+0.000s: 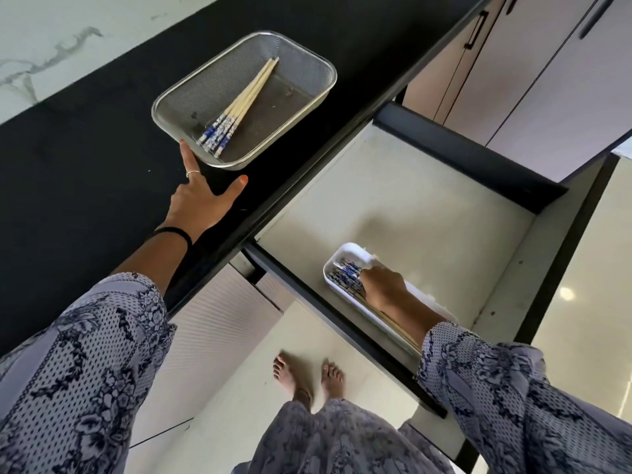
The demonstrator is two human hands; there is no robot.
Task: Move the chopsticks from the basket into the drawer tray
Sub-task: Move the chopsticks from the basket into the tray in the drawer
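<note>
A metal mesh basket [329, 70] sits on the black counter [85, 148] with several wooden chopsticks [247, 96] lying inside, their blue-patterned ends toward me. My left hand [201, 200] rests flat on the counter with fingers spread, the index fingertip touching the basket's near corner. Below, the drawer [393, 186] stands pulled out. A white tray [349, 248] lies in it near the front wall, holding several chopsticks [345, 273]. My right hand [383, 285] is down in the tray, fingers curled over that bundle; the fingertips are hidden.
The drawer floor beyond the tray is bare pale liner. Its dark front wall [328, 313] runs between me and the tray. Cabinet doors [547, 80] with dark handles stand at upper right. My bare feet [307, 378] are on the glossy floor below.
</note>
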